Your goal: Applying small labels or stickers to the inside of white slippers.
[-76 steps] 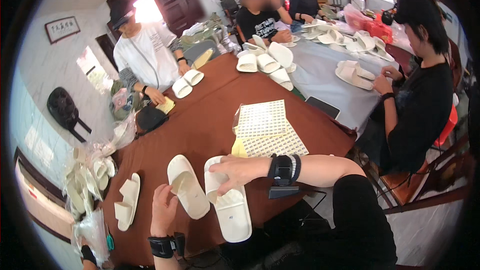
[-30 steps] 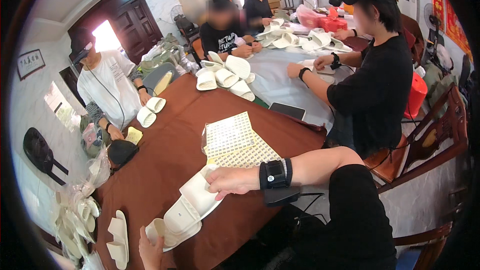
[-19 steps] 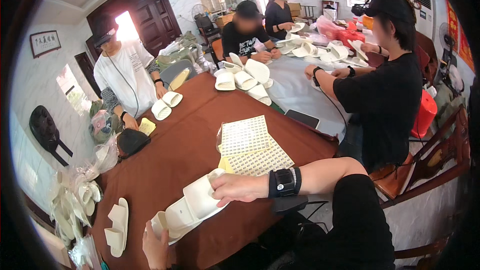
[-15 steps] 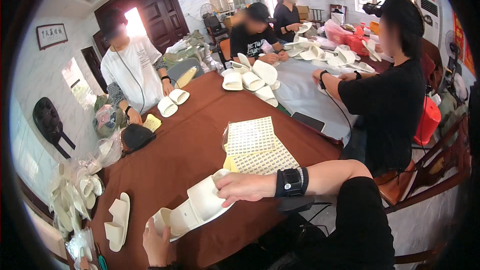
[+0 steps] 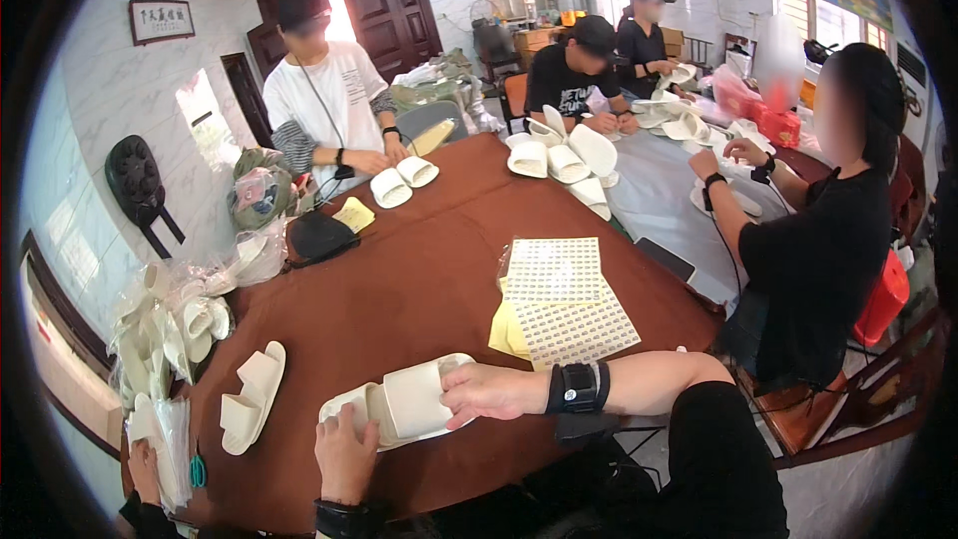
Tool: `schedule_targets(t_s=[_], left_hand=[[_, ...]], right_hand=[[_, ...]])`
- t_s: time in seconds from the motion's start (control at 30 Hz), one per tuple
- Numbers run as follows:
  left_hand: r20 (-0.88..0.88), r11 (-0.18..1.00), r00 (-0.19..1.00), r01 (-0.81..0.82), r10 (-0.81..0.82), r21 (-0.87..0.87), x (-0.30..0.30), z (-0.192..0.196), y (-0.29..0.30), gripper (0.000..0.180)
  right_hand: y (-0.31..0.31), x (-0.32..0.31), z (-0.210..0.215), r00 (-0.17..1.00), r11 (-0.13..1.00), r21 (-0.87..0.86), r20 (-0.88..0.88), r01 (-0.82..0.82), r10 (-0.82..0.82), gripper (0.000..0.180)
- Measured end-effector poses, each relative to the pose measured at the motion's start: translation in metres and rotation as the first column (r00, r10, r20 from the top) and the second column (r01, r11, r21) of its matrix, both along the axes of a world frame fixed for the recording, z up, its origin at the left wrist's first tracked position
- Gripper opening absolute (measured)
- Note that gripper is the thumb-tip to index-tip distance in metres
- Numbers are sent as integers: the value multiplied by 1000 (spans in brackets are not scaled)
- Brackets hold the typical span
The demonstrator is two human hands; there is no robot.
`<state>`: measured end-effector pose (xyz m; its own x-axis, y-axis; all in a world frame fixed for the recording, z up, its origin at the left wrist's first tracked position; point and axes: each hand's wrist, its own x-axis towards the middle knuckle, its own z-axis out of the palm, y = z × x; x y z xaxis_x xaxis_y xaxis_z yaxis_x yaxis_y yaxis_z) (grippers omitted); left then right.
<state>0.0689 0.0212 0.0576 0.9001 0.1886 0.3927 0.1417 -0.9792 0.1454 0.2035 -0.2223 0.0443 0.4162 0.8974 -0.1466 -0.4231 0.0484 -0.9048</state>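
A white slipper is held at the near edge of the brown table, close to its near left corner. It is gripped at its heel end by the left hand, whose fingers are curled up over the sole, and its strap and toe end are covered by the right hand, laid flat with the fingers closed against it; a second slipper may be stacked underneath, though this cannot be told for sure. A loose pair of slippers is lying just left of it, near the table's left edge. Sticker sheets are spread over yellow backing toward the right edge, well apart from the hands. More slippers are set at the far edge before a person in a white shirt. Bagged slippers are piled off the left edge. Further slippers are heaped at the far right corner, where other people are seated.
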Motion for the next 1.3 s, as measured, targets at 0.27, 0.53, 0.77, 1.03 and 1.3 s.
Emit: schedule_targets(t_s=[0.27,0.53,0.77,1.03,1.3], left_hand=[[106,995,994,19,-29,99,1,-14,5,37],[121,999,993,-5,-1,43,4,-10,-5,35],[134,999,990,-36,31,37,-1,-10,-7,35],[168,1000,986,0,0,-1,1,-10,-7,33],[239,906,970,72,33,-416,-34,-10,21,24]], right_hand=[[20,3,3,997,993,-90,-35,71,-75,22],[35,2,3,992,989,-96,-53,112,-117,16],[34,2,-5,995,997,-40,-72,61,-64,27],[38,-5,1,978,981,3,-77,194,-193,19],[8,20,14,968,969,108,-141,221,-205,24]])
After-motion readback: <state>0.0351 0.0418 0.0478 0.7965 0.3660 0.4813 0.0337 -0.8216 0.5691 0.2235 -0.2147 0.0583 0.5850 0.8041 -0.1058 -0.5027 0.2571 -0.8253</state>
